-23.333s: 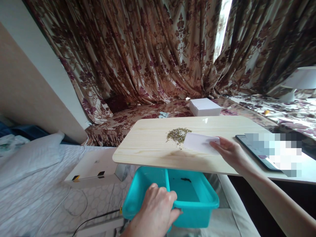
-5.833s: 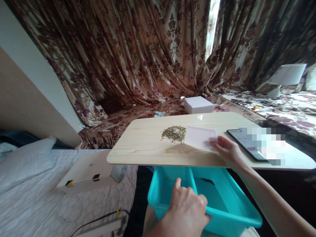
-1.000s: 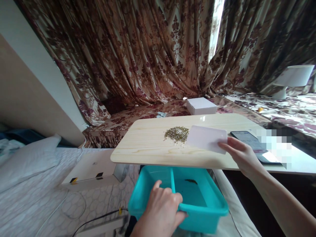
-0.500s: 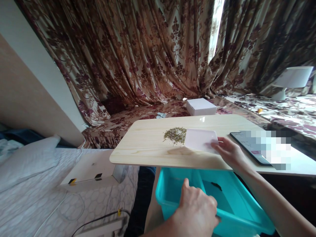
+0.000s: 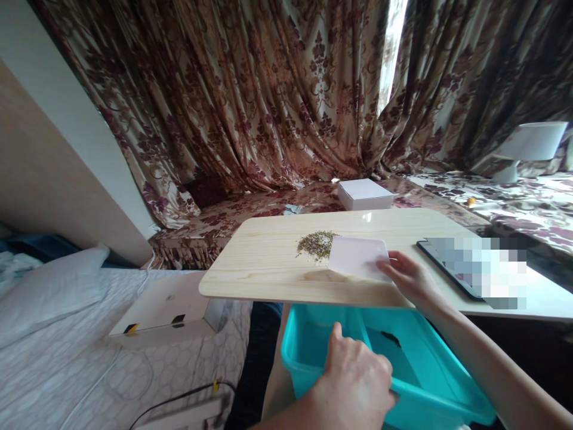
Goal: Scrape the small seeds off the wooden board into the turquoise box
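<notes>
My right hand (image 5: 409, 276) pinches the right edge of a thin white plastic sheet, shaped like a dough scraper (image 5: 358, 257). The sheet's left edge meets a spread pile of small green and pale grains (image 5: 316, 245) on the light wooden tabletop (image 5: 264, 278), covering the pile's right side. Below the table's near edge is a teal plastic bin (image 5: 403, 364) with a divider and a small dark mark inside. Over its near rim lies my left hand (image 5: 356, 373), fingers curled around the rim, one digit raised; the fingertips are partly hidden.
A tablet (image 5: 452, 269), partly blurred, lies at the table's right. Beyond the table are a white box (image 5: 366, 194) and a lamp (image 5: 532, 143). On the bed at left sits a white case (image 5: 165, 304), with a black cable (image 5: 183, 396) in front.
My right hand has moved the white sheet slightly left, over more of the pile's right edge. My left hand and the bin have barely shifted.
</notes>
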The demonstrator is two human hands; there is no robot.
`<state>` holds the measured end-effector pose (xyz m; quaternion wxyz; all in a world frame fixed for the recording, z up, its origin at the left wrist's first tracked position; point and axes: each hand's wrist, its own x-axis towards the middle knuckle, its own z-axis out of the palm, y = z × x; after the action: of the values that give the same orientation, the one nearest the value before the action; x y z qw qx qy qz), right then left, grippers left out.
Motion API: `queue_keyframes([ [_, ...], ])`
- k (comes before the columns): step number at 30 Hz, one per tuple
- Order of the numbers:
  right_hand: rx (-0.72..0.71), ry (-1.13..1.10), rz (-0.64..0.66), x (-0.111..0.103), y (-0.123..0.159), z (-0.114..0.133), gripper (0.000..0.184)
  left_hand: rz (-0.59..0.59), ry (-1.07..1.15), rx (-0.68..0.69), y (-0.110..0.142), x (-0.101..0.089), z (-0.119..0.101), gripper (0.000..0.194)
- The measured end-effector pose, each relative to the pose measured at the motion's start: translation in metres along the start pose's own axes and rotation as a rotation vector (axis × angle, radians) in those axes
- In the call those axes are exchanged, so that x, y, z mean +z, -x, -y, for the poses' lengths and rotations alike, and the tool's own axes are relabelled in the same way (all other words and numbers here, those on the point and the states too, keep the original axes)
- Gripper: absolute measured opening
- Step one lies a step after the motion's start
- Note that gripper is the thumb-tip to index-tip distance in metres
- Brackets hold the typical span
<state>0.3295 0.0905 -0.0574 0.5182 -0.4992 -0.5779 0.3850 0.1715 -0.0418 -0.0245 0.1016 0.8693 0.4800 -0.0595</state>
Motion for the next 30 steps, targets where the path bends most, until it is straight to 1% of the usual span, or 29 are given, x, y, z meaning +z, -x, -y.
queue_keyframes([
  [2,0.008,-0.017,0.027,0.002,0.003,0.002,0.045,0.028,-0.001,-0.006,0.000,-0.002,-0.001,0.018],
  [7,0.034,-0.040,0.100,0.002,0.010,0.007,0.043,0.050,0.013,-0.015,0.000,-0.004,-0.001,0.019],
  [12,0.027,-0.040,0.041,-0.004,0.006,0.002,0.047,0.058,0.018,-0.008,0.001,-0.007,-0.001,0.018],
  [15,0.043,-0.009,0.041,-0.006,0.009,0.002,0.046,0.054,0.010,0.001,0.001,-0.007,-0.001,0.020],
  [17,0.067,0.000,0.067,-0.005,0.015,0.006,0.046,0.044,0.009,0.000,0.001,-0.006,-0.001,0.020],
  [21,0.126,-0.015,0.158,0.000,0.024,0.015,0.045,0.035,0.012,-0.018,0.000,-0.004,-0.001,0.018],
  [23,0.119,-0.021,0.160,0.003,0.023,0.017,0.045,0.037,0.010,-0.023,0.000,-0.003,-0.001,0.019],
  [27,0.058,-0.011,0.119,0.008,0.012,0.012,0.047,0.064,0.007,-0.031,0.000,-0.007,-0.001,0.020],
  [30,0.064,-0.016,0.150,0.013,0.010,0.010,0.047,0.088,0.007,-0.044,0.001,-0.011,0.000,0.020],
])
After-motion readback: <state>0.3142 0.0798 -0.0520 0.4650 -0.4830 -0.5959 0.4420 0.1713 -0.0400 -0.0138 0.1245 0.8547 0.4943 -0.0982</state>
